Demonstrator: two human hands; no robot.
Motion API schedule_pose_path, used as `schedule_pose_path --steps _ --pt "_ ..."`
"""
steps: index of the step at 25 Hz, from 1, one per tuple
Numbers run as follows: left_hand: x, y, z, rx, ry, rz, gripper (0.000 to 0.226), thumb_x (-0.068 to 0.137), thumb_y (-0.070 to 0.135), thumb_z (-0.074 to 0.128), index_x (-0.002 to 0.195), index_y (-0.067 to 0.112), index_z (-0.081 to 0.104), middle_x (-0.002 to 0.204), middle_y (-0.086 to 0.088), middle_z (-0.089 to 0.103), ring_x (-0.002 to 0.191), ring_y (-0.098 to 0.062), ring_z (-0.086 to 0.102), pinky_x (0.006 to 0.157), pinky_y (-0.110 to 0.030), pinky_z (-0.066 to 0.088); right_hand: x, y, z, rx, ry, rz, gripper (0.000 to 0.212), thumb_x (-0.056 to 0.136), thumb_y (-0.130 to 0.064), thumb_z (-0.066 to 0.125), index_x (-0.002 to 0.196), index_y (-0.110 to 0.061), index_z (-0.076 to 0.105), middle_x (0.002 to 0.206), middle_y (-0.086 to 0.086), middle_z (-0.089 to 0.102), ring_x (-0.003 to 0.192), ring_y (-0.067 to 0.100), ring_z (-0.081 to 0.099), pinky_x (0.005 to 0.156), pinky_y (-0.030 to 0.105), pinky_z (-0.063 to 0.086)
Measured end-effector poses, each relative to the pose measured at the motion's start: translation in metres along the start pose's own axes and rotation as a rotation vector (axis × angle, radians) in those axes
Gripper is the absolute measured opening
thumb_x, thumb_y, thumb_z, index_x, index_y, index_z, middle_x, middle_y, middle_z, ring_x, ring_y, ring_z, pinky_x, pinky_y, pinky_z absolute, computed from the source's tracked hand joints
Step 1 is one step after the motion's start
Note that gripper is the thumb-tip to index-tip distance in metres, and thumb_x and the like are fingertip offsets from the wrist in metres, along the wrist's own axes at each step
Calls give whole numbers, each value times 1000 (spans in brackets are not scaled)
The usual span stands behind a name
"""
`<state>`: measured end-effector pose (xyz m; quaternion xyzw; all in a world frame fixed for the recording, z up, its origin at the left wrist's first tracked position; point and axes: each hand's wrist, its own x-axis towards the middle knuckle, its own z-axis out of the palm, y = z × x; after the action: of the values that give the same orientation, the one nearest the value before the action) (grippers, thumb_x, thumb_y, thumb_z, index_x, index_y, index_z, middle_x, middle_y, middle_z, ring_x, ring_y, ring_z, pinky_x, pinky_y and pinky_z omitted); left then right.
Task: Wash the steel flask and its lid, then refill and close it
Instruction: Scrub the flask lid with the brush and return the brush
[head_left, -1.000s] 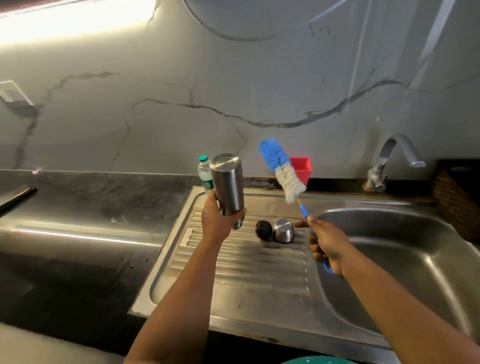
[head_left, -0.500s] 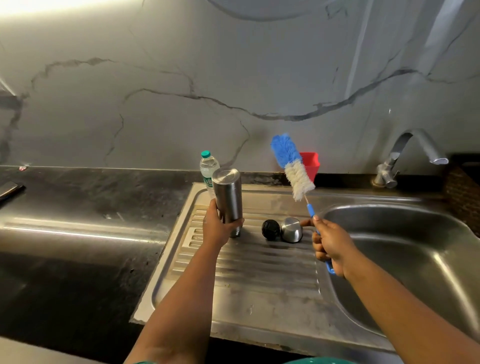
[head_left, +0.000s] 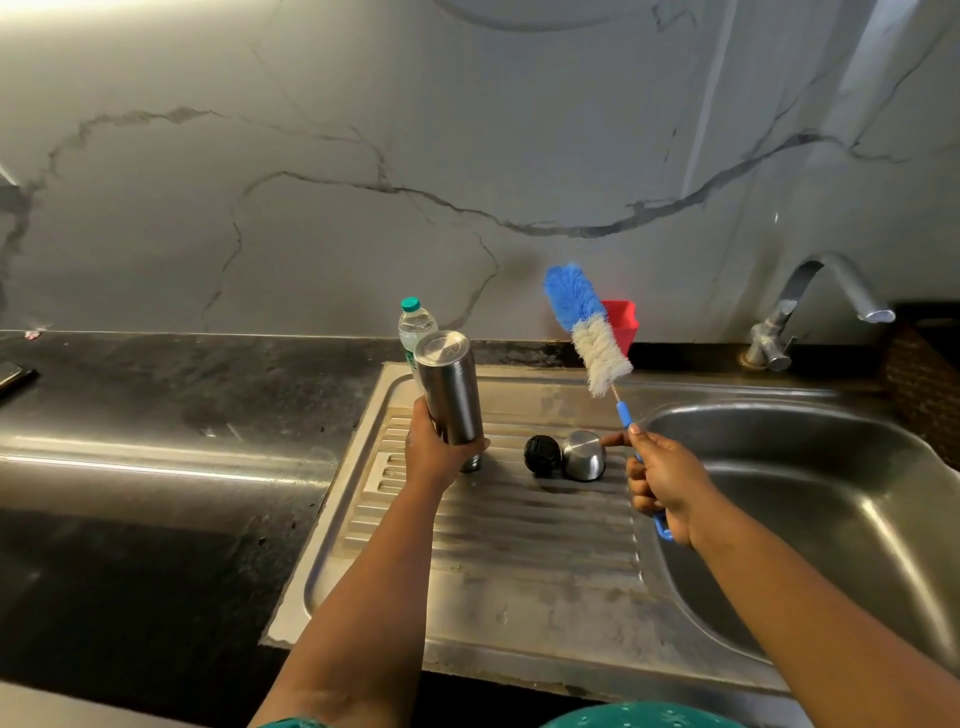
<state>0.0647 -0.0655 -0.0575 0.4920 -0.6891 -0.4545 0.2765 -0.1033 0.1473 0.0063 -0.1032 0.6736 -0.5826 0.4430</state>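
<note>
My left hand (head_left: 434, 451) grips the steel flask (head_left: 451, 391) near its lower end. The flask is upside down, base up, its mouth at the ribbed drainboard (head_left: 498, 525). My right hand (head_left: 662, 480) holds the blue handle of a bottle brush (head_left: 589, 328), whose blue and white bristles point up and to the left. Between my hands, on the drainboard, lie a black inner stopper (head_left: 542, 455) and a steel cap (head_left: 584, 455), side by side.
A clear plastic water bottle (head_left: 414, 325) with a green cap stands behind the flask. A red container (head_left: 621, 322) sits by the wall. The sink basin (head_left: 810, 499) lies at right under a steel tap (head_left: 815, 306). Dark counter (head_left: 156, 415) spreads left.
My left hand has lowered the upturned flask toward the drainboard. The right hand and brush have kept their pose. The view has shifted a little.
</note>
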Motion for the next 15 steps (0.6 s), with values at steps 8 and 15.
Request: schedule_pose_path --steps 8,15 --pt "-54 -20 27 80 215 -257 96 66 67 74 129 7 34 132 -13 42 122 -32 45 96 -41 46 -8 2 -7 3 21 8 39 104 -35 34 103 -10 64 54 -3 30 44 7 21 36 19 21" --pt "-82 6 79 422 28 318 44 87 38 69 112 7 50 117 -10 47 109 -28 47 96 -37 44 -15 9 -18 -6 48 16 38 103 -36 35 105 -11 64 57 -2 31 47 8 21 38 20 21"
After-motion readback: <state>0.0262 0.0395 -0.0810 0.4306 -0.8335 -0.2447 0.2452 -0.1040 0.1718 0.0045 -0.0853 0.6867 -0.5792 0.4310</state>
